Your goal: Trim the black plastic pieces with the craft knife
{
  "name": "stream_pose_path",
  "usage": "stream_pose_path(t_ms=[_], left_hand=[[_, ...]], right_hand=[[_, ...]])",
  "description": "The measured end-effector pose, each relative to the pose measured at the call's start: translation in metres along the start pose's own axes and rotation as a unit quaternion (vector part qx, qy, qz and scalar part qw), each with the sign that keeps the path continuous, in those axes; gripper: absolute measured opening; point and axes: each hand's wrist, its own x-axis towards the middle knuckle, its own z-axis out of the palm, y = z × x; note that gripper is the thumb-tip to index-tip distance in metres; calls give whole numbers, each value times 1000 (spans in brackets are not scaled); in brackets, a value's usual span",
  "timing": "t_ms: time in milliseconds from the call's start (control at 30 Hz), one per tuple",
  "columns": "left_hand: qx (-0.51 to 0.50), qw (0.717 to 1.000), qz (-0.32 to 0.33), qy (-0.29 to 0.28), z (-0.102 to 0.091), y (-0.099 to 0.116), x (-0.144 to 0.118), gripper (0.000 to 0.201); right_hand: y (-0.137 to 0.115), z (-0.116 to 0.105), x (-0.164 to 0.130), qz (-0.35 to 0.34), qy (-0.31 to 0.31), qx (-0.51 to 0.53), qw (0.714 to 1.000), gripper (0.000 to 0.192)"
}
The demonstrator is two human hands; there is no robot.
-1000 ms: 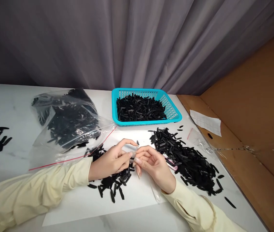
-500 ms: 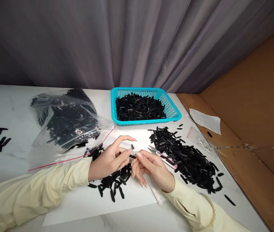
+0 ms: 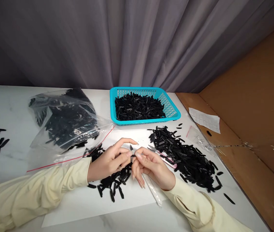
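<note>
Head view — left hand (image 3: 110, 161) and right hand (image 3: 151, 166) each pinch one small black piece (image 3: 131, 148), long axis roughly upright.

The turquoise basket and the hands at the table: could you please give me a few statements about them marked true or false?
1. The turquoise basket holds black pieces. True.
2. The left hand rests inside the clear bag. False: it is in front of the bag, over a small black pile.
3. Both hands meet on one small black piece. True; the right hand also touches it.
4. The large pile lies left of the hands. False: it lies to their right.
</note>
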Motion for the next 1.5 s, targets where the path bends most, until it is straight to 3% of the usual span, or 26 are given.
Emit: stream_pose_path(t_ms=[267, 367, 433, 533, 600, 700, 733, 767, 833, 900, 1033, 1167, 1367, 1500], left_hand=[[-53, 998, -41, -10, -4, -1, 1, 32], [-70, 996, -52, -14, -5, 2, 3, 31], [-80, 995, -55, -13, -5, 3, 5, 30], [-95, 994, -55, -15, -6, 5, 6, 32], [-113, 992, -59, -17, -7, 6, 6, 34], [-152, 986, -72, -9, -8, 4, 6, 35], [-162, 984, -79, -5, -9, 3, 7, 36], [-170, 982, -84, 1, -9, 2, 7, 40], [-177, 980, -88, 20, -9, 0, 8, 45], [-168, 982, -77, 38, -9, 0, 9, 45], [-128, 989, -59, 54, -7, 0, 9, 43], [-140, 988, -53, 39, -6, -2, 9, 42], [-142, 987, -70, 7, -7, -1, 9, 37], [-106, 992, -71, 15, -5, 1, 7, 30]], right_hand=[[0, 0, -2, -11, 8, -15, 1000, 25], [-16, -4, -1, -71, 41, -71, 994, 20], [-38, -8, 6, -137, 79, -152, 976, 17], [-76, -15, 27, -226, 133, -330, 907, 15], [-93, -16, 42, -247, 145, -474, 832, 12], [-94, -3, 49, -308, 186, -644, 675, 13], [-88, 4, 45, -314, 174, -670, 649, 14], [-79, 12, 40, -313, 145, -681, 646, 11], [-57, 29, 29, -295, 63, -684, 665, 7], [-35, 41, 20, -258, 22, -680, 685, 5], [-13, 48, 19, -220, 56, -647, 728, 8], [-16, 44, 21, -222, 73, -569, 788, 10], [-18, 34, 14, -132, 114, -358, 917, 5], [-11, 28, 14, -77, 133, -230, 961, 14]])
